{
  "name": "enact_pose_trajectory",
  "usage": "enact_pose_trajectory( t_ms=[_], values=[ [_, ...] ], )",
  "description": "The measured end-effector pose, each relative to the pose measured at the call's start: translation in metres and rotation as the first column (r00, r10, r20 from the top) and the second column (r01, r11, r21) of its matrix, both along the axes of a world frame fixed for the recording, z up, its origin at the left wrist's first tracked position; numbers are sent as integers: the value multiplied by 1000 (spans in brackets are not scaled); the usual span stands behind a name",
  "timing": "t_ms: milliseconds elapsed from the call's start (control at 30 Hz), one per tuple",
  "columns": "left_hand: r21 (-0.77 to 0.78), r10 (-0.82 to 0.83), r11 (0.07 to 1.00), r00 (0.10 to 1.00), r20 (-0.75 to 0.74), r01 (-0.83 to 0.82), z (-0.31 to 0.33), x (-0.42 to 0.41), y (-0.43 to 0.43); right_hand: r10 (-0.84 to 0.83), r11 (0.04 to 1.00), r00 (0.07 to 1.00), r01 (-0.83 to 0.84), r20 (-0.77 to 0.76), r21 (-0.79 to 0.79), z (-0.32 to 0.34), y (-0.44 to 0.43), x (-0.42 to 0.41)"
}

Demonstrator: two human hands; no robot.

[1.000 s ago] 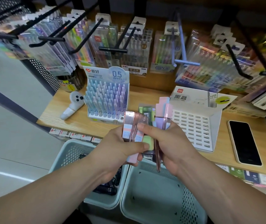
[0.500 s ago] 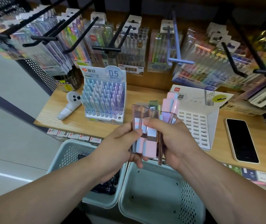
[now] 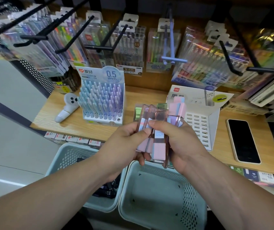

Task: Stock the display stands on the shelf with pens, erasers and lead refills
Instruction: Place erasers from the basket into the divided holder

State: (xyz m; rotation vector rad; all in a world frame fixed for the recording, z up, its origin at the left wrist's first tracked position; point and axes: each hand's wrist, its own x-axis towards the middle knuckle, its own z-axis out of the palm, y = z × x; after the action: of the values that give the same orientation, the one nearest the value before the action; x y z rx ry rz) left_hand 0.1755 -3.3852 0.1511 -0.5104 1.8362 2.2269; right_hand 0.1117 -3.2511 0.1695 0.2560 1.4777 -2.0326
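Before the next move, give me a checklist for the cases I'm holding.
1. Hold on the clear cases: left hand and right hand both grip them: ok.
2. White stand slots that show are empty: ok.
3. Whether these cases fit those slots: cannot tell.
4. Phone lies apart from the stand, to its right: ok.
5. Basket sits below the hands if one slips: ok.

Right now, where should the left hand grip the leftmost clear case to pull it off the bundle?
Its upper half, from the left. The case stands upright, outermost on that side, top clear above the left hand; the right hand covers the other side.
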Motion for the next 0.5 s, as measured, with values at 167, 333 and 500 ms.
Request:
enact_pose_trajectory(
  t_ms=[167,333,500],
  values=[
    [-41,-34,999,999,10,34,4,-9,6,-63,997,998,62,24,48,-3,18,-11],
    [-306,-2,952,1000,6,4,1,-24,-3,-155,985,987,151,47,86,-4,39,-19],
    [-526,46,850,999,24,-26,-6,-33,-13,-131,985,989,122,69,119,-4,52,-17]
  ],
)
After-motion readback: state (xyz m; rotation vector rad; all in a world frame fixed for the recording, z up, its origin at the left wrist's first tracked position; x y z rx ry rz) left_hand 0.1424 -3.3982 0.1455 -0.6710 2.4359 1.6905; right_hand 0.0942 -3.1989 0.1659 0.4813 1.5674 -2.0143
